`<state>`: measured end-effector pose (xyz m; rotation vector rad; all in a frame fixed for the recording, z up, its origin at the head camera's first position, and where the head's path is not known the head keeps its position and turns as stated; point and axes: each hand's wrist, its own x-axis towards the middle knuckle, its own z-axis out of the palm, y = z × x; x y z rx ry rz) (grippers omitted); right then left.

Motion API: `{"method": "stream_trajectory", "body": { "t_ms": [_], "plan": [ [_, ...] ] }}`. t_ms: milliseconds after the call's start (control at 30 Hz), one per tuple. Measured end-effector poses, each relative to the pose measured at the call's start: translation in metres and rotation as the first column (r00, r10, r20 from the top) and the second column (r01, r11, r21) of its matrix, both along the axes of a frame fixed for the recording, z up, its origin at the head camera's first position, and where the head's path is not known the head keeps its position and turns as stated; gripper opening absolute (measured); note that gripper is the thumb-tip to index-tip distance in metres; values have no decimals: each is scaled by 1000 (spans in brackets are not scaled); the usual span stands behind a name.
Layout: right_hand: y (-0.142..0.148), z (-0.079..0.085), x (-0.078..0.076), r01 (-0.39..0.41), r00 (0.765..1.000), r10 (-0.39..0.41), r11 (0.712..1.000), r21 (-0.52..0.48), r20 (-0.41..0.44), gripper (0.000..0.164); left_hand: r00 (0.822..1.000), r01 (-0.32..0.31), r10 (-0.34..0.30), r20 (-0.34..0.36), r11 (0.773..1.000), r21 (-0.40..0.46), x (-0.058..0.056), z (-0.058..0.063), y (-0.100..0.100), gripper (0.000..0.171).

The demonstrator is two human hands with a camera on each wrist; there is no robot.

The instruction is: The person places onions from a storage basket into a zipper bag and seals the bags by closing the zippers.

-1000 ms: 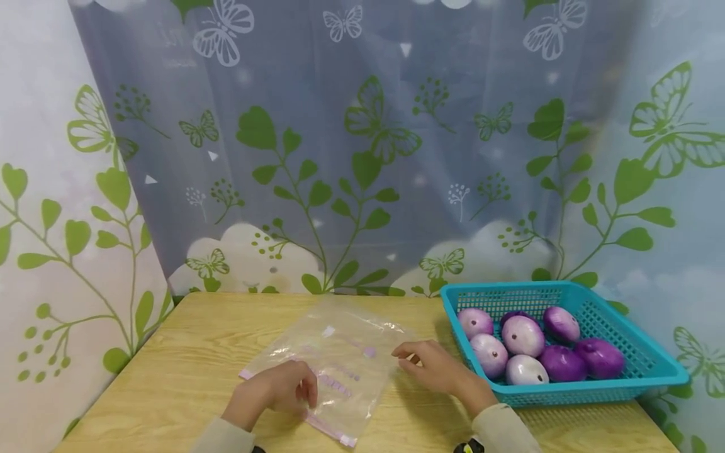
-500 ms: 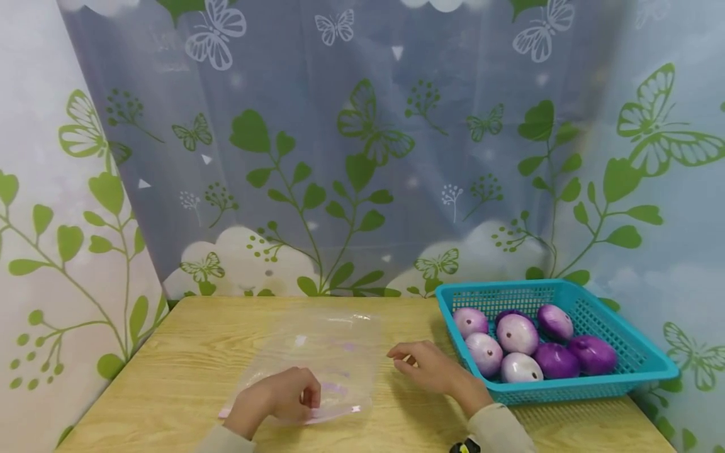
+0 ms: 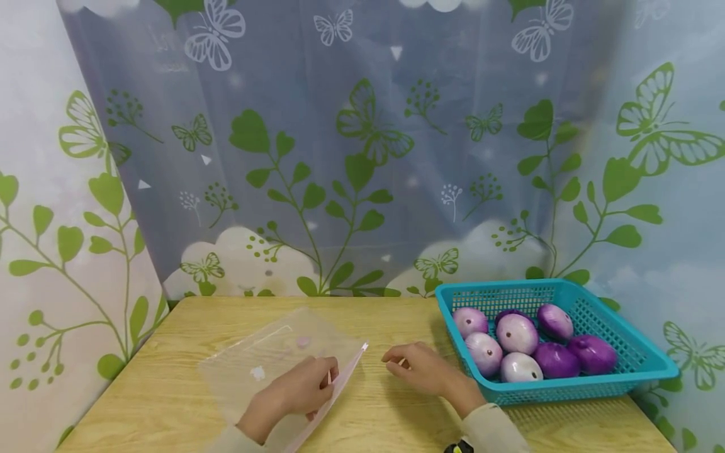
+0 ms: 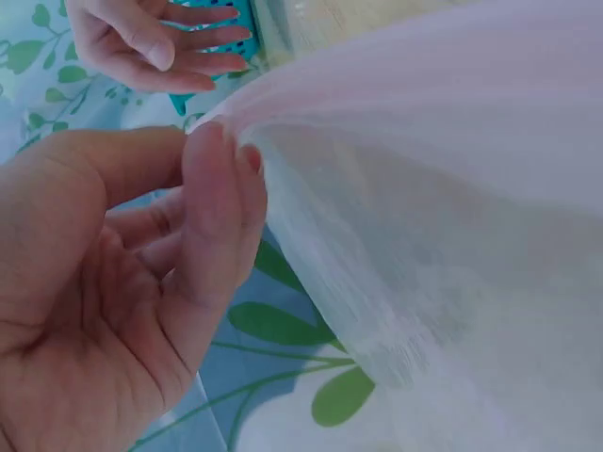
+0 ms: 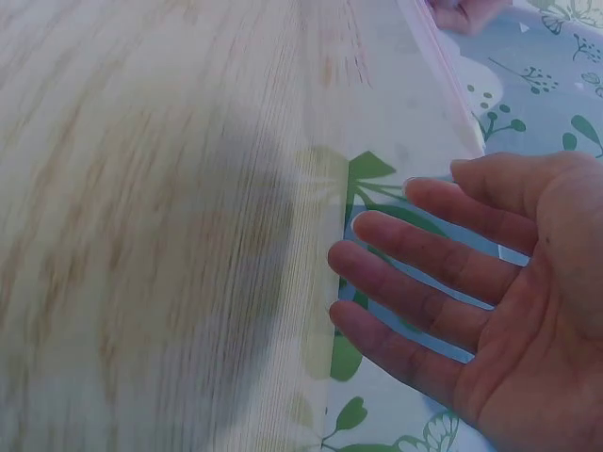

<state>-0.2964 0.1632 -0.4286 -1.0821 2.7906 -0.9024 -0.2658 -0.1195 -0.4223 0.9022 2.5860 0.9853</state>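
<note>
A clear plastic zip bag (image 3: 277, 340) with a pink zip edge hangs tilted over the table. My left hand (image 3: 294, 393) pinches that edge; in the left wrist view the thumb and fingertips press together on the pink strip of the bag (image 4: 452, 254). A small white slider sits at the strip's far end. My right hand (image 3: 427, 371) hovers just right of this end, apart from it and holding nothing. In the right wrist view the fingers of the right hand (image 5: 490, 301) are spread and relaxed. The bag's near corner lies partly out of the head view.
At the right stands a turquoise plastic basket (image 3: 572, 393) with several purple and pale onions (image 3: 518, 335) in it. The wooden table (image 3: 136, 390) ends at a butterfly-and-leaf patterned curtain (image 3: 442, 207), which also covers both sides.
The bag has swung round to the left, its zip edge turning from the front to the right side. My left hand has turned and risen slightly with it. The right hand has barely moved.
</note>
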Motion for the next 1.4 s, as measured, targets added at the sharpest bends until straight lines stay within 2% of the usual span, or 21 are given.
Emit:
{"method": "stream_trajectory", "body": {
  "t_ms": [167,300,467,567,800,1033,1133,1233,1300,1400],
  "plan": [
    [-12,-1,1,6,1000,-6,1000,-14,-23,27,998,-39,40,-55,999,20,-1,1,8,9],
    [-25,1,3,16,1000,-15,999,-44,9,29,992,-76,79,-97,997,34,-3,3,16,7],
    [-43,-1,3,6,999,-3,997,-74,38,30,990,-110,115,-78,991,71,-5,8,28,6],
    [-50,-4,4,9,999,-4,996,-88,53,27,989,-115,120,-81,991,65,-4,10,33,6],
    [-58,-4,5,41,999,-41,994,-104,2,23,963,-160,155,-222,987,-5,0,8,37,12],
    [-59,2,9,124,992,-125,990,-69,-15,21,957,-208,204,-204,978,0,1,3,36,18],
    [-55,2,10,184,982,-185,982,-40,-26,23,939,-267,262,-224,964,10,0,5,35,16],
    [-50,-1,10,260,964,-260,966,-4,-53,30,903,-332,332,-273,942,45,-1,8,33,19],
    [-48,-3,9,296,953,-295,955,6,-72,31,885,-353,360,-296,932,77,-1,11,33,20],
    [-48,-6,8,295,953,-296,955,-16,-58,24,875,-354,374,-307,927,122,-1,15,37,19]
  ]
}}
